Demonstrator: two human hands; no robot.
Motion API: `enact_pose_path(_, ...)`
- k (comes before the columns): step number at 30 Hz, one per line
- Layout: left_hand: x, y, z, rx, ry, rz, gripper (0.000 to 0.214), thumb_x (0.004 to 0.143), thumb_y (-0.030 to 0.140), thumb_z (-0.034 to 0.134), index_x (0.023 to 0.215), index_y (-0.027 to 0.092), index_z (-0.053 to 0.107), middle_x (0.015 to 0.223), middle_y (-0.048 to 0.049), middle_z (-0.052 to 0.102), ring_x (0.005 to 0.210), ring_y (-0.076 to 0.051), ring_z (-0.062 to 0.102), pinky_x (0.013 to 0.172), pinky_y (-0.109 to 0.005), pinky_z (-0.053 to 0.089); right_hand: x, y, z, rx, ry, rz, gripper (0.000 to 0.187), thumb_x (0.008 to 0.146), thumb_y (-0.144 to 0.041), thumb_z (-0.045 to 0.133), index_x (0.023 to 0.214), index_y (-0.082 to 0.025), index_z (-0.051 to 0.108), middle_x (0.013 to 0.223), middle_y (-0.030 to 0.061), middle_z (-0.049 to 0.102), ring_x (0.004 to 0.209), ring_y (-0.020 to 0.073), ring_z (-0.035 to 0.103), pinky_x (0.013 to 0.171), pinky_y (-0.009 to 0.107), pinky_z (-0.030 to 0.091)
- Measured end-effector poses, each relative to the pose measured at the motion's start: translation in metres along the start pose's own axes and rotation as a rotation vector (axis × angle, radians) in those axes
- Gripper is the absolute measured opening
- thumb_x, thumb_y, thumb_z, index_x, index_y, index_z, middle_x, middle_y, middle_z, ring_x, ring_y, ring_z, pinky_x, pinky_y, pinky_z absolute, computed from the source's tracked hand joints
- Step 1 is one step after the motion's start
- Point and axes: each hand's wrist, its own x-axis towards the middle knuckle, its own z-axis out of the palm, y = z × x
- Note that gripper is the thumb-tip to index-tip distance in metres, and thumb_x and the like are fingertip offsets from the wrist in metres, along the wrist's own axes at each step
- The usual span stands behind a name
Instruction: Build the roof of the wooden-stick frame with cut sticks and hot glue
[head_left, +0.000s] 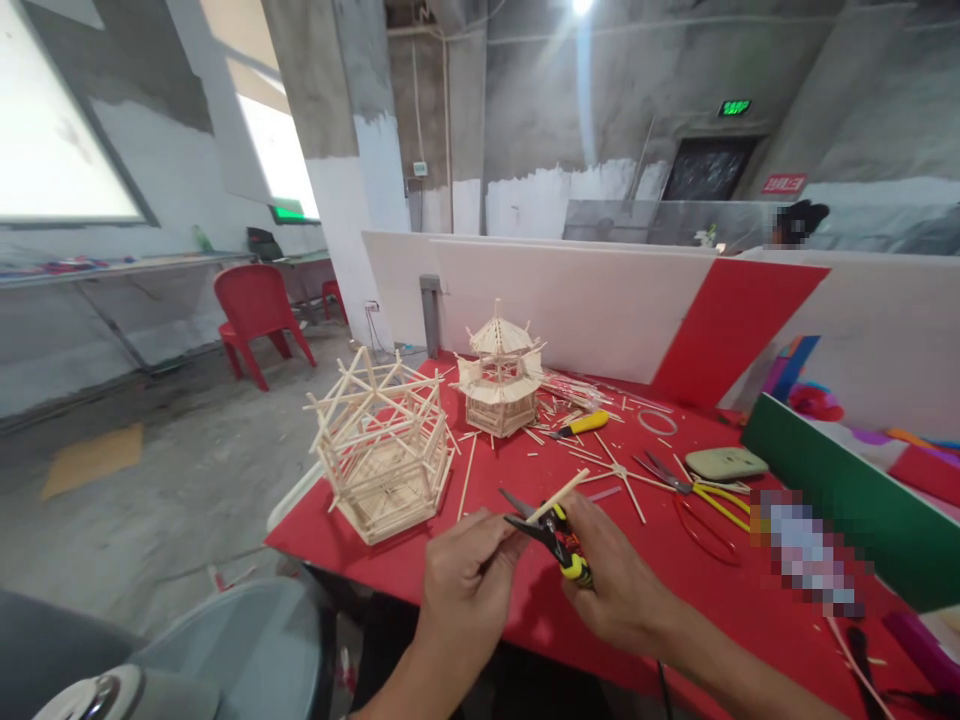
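My left hand is closed around a thin wooden stick near the table's front edge. The stick slants up to the right, between the jaws of black-and-yellow pruning shears. Those shears are gripped by my right hand, their jaws apart around the stick. To the left of my hands stands an open frame of sticks with a six-sided base. Behind them is a small stick pavilion with a tiered roof. A star of joined sticks lies beyond my right hand.
On the red table lie a yellow utility knife, scissors with a red and a yellow handle, a beige oval object and scattered sticks. A green panel borders the right. A round grey stool is at lower left.
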Motion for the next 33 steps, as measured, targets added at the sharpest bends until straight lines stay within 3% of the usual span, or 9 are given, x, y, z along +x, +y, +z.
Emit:
enact_pose_path(3,0.001,-0.006,0.002,-0.003,0.004,-0.014,0.026,0.089,0.017,0.054,0.065,0.014,0.062,0.059,-0.0019,0.057,0.055,-0.010,0.052,0.053,-0.019,0.038,-0.003,0.002,0.002,-0.005,-0.023,0.027,0.053,0.063,-0.008,0.046,0.114,-0.020,0.043,0.106,0.0096,0.054,0.098,0.0256,0.053,0.086,0.043,0.048)
enact_pose_path(6,0.004,-0.011,0.002,-0.036,-0.032,-0.082,0.029,0.088,0.018,0.053,0.060,0.014,0.059,0.057,-0.0019,0.056,0.054,-0.010,0.051,0.053,-0.020,0.037,-0.004,0.008,0.000,0.001,-0.086,0.020,0.067,0.062,-0.007,0.045,0.128,-0.019,0.037,0.122,0.0131,0.051,0.117,0.0283,0.049,0.098,0.049,0.043)
enact_pose_path(10,0.007,-0.014,-0.002,-0.275,-0.186,-0.337,0.030,0.087,0.027,0.052,0.059,0.015,0.056,0.049,0.0028,0.045,0.043,-0.007,0.037,0.045,-0.020,0.028,0.000,0.014,-0.007,-0.032,-0.119,-0.036,0.078,0.065,-0.009,0.047,0.140,-0.017,0.029,0.138,0.0166,0.044,0.133,0.0309,0.037,0.106,0.052,0.036)
enact_pose_path(13,0.008,-0.015,-0.002,-0.441,-0.264,-0.491,0.035,0.086,0.039,0.054,0.060,0.015,0.056,0.045,0.0068,0.033,0.039,-0.005,0.025,0.042,-0.020,0.019,0.003,0.016,-0.011,-0.047,-0.135,-0.062,0.075,0.065,-0.010,0.047,0.139,-0.016,0.032,0.137,0.0170,0.046,0.131,0.0305,0.039,0.107,0.051,0.037)
enact_pose_path(20,0.006,-0.017,0.007,-0.442,-0.212,-0.582,0.039,0.083,0.045,0.059,0.058,0.014,0.056,0.043,0.0061,0.036,0.039,-0.005,0.027,0.042,-0.020,0.019,-0.001,0.016,-0.012,-0.075,-0.169,-0.034,0.064,0.067,-0.013,0.048,0.131,-0.010,0.039,0.127,0.0204,0.052,0.122,0.0322,0.048,0.102,0.054,0.041)
enact_pose_path(23,0.004,-0.021,0.013,-0.452,-0.215,-0.608,0.039,0.083,0.046,0.060,0.059,0.014,0.057,0.044,0.0060,0.038,0.039,-0.005,0.026,0.042,-0.020,0.018,-0.008,0.019,-0.011,-0.067,-0.164,0.005,0.061,0.068,-0.013,0.048,0.129,-0.012,0.041,0.125,0.0186,0.053,0.120,0.0308,0.050,0.102,0.053,0.041)
enact_pose_path(28,0.006,-0.024,0.026,-0.557,-0.296,-0.683,0.040,0.078,0.050,0.064,0.061,0.014,0.057,0.043,0.0059,0.041,0.036,-0.003,0.026,0.040,-0.019,0.016,-0.025,0.028,-0.011,-0.020,-0.135,0.045,0.077,0.068,-0.008,0.048,0.142,-0.020,0.029,0.141,0.0152,0.043,0.135,0.0294,0.037,0.108,0.052,0.035)
enact_pose_path(33,0.009,-0.020,0.039,-0.657,-0.378,-0.756,0.043,0.074,0.054,0.067,0.060,0.015,0.055,0.042,0.0066,0.040,0.034,-0.003,0.024,0.037,-0.020,0.014,-0.034,0.023,-0.020,0.066,-0.132,0.137,0.065,0.070,-0.006,0.048,0.132,-0.021,0.038,0.127,0.0131,0.053,0.120,0.0269,0.050,0.102,0.047,0.042)
